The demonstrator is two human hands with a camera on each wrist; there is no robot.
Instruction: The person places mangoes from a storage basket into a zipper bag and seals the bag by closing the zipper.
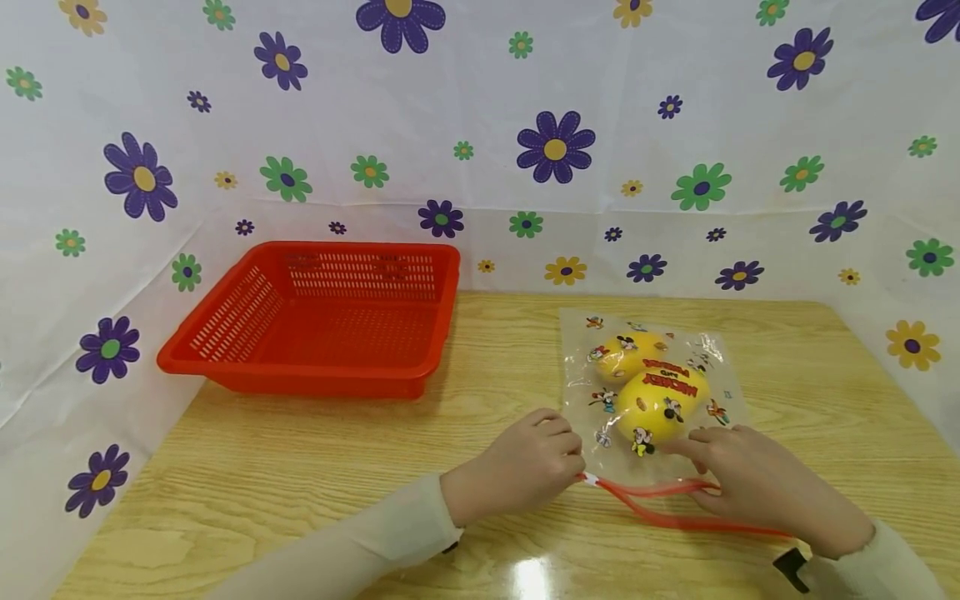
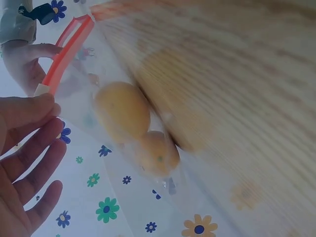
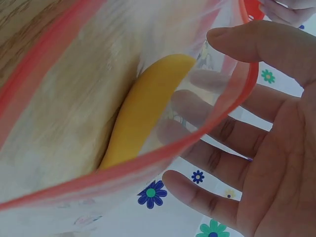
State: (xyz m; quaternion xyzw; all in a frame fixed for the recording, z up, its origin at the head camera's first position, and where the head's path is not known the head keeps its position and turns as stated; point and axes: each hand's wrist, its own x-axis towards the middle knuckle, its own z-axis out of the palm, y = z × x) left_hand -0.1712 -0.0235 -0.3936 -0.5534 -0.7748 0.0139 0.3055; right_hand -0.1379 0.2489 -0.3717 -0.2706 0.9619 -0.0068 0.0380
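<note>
A clear zip bag (image 1: 727,400) printed with cartoon figures lies on the table, its red-edged mouth parted toward me. Inside are two smooth yellow oval things (image 1: 660,404), like fruit; their kind is unclear. My left hand (image 1: 521,462) pinches the bag's left corner by the white slider (image 2: 41,90), between thumb and index, with the other fingers loose. My right hand (image 1: 757,479) is at the mouth's right part. In the right wrist view its nearly straight fingers (image 3: 224,128) lie along the outside of the plastic, with the thumb by the red rim and a gap between.
A red slotted plastic basket (image 1: 322,371) stands at the table's back left, with nothing seen in it. Behind the wooden table (image 1: 300,467) hangs a white flower-printed cloth (image 1: 480,100), which also runs along both sides.
</note>
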